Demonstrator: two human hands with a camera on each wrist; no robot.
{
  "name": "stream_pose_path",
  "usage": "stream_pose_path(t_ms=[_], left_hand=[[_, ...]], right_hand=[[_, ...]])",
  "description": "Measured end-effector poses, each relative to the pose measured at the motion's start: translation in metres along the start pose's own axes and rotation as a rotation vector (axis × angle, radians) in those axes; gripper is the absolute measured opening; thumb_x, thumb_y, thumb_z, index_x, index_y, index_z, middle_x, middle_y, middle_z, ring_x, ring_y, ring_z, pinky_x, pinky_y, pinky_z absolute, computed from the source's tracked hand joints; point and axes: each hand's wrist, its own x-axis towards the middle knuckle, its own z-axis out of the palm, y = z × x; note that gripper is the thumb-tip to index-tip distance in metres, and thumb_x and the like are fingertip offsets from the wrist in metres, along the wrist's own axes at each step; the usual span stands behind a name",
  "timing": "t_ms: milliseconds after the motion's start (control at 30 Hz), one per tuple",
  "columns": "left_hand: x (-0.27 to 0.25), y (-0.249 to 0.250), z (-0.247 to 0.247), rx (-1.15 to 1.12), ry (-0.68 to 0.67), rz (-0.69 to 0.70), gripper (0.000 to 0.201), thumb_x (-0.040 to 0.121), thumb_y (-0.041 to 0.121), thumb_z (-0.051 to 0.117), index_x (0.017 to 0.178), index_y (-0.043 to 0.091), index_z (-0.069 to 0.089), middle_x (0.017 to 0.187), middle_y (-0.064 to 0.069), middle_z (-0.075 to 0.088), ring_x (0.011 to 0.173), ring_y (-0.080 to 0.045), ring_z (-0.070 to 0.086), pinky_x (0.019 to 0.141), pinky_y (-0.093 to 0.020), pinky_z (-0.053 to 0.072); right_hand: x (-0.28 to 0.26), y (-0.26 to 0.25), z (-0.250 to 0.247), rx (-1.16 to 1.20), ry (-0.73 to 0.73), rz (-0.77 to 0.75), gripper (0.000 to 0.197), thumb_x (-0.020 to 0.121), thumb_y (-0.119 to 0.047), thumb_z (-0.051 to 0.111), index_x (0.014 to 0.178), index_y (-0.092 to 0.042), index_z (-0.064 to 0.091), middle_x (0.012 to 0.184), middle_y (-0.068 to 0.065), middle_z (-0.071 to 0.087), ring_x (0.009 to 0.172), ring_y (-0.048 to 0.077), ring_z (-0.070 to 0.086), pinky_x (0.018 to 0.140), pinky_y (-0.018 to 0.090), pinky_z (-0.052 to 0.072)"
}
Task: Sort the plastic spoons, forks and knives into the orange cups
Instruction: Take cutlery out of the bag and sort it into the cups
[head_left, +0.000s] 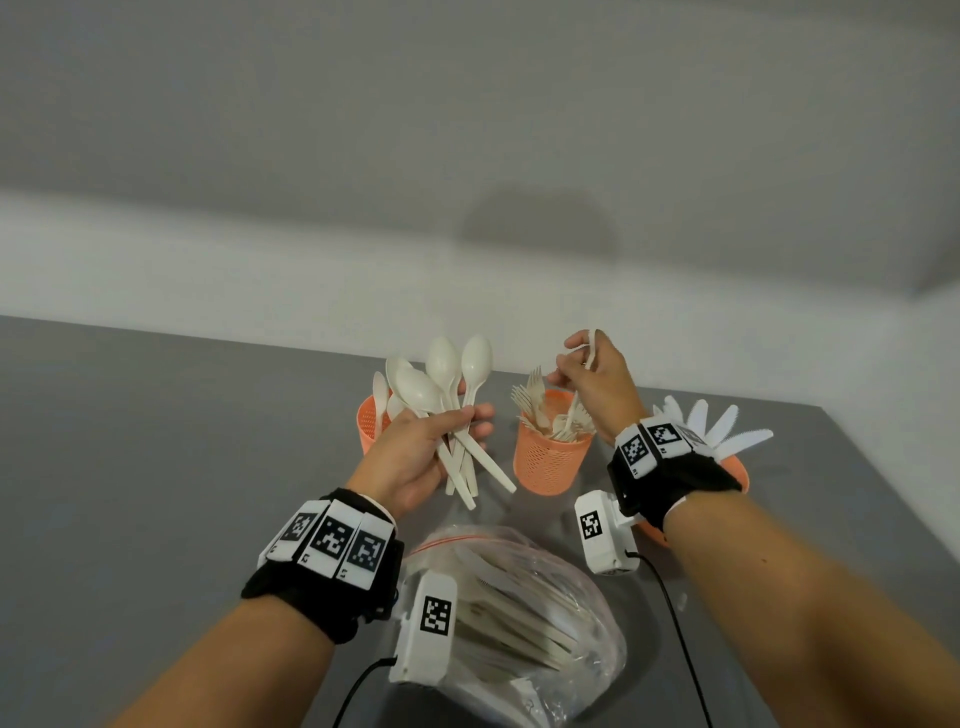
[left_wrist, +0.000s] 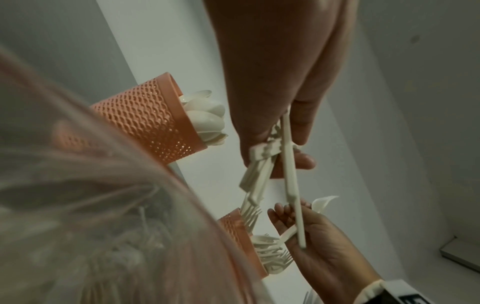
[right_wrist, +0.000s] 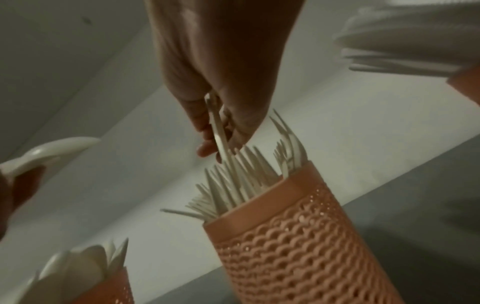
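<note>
My left hand (head_left: 467, 418) grips a bunch of white plastic spoons (head_left: 447, 379) by their handles, bowls up, above the table. Behind it stands the left orange mesh cup (head_left: 368, 423) with spoons inside, also seen in the left wrist view as the spoon cup (left_wrist: 153, 119). My right hand (head_left: 574, 361) pinches one fork (right_wrist: 221, 135) by its handle. The fork's lower end sits among the forks in the middle orange cup (head_left: 550, 460), the fork cup (right_wrist: 298, 226). The right orange cup (head_left: 735, 470) holds white knives (head_left: 719, 423), partly hidden by my right wrist.
A clear plastic bag (head_left: 524, 597) holding more cutlery lies near the front of the grey table (head_left: 156, 441), between my forearms. Cables run from the wrist cameras. A pale wall stands right behind the cups.
</note>
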Motion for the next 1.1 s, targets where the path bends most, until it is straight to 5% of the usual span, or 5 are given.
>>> stream_pose_path(t_ms=[233,433,600,900,1100], left_hand=[[0.001,-0.001,-0.001,0.007,0.011,0.002,0.018,0.09,-0.002,0.05,0.103,0.009,0.056,0.08,-0.008,0.074,0.063,-0.014,0.069,0.06,-0.028,0.057],[-0.001,0.0,0.002,0.027,0.002,-0.004,0.017,0.09,-0.002,0.05,0.101,0.01,0.057,0.081,-0.008,0.074,0.063,-0.014,0.07,0.062,-0.029,0.059],[-0.001,0.002,-0.001,0.046,-0.014,-0.003,0.019,0.091,-0.001,0.049,0.104,0.011,0.056,0.082,-0.007,0.074,0.064,-0.014,0.069,0.063,-0.029,0.058],[0.0,-0.002,0.001,0.066,-0.008,-0.013,0.016,0.091,0.0,0.049,0.104,0.005,0.056,0.082,-0.007,0.074,0.063,-0.014,0.069,0.062,-0.027,0.058],[0.0,-0.003,0.004,0.062,-0.007,-0.012,0.013,0.091,0.001,0.05,0.099,0.006,0.058,0.082,-0.008,0.074,0.063,-0.014,0.069,0.062,-0.027,0.058]], right_hand=[[-0.003,-0.018,0.006,0.031,0.101,-0.078,0.023,0.098,-0.042,0.031,0.096,-0.022,0.041,0.064,-0.005,0.034,0.052,0.007,0.038,0.058,0.024,0.041],[0.003,-0.034,0.009,0.089,0.211,-0.197,0.018,0.101,-0.029,0.026,0.094,-0.028,0.043,0.067,-0.003,0.041,0.067,0.014,0.048,0.078,0.031,0.046],[0.002,-0.038,0.007,0.286,0.157,-0.076,0.018,0.1,-0.029,0.032,0.091,-0.024,0.046,0.066,-0.001,0.042,0.054,0.01,0.043,0.049,0.024,0.04],[0.015,-0.031,-0.008,0.185,0.141,0.342,0.016,0.098,-0.03,0.036,0.091,-0.017,0.042,0.071,0.0,0.038,0.052,0.01,0.031,0.035,0.017,0.025],[0.012,-0.035,-0.004,0.201,0.402,-0.13,0.016,0.1,-0.03,0.029,0.095,-0.02,0.04,0.069,-0.003,0.038,0.062,0.009,0.043,0.058,0.016,0.044]])
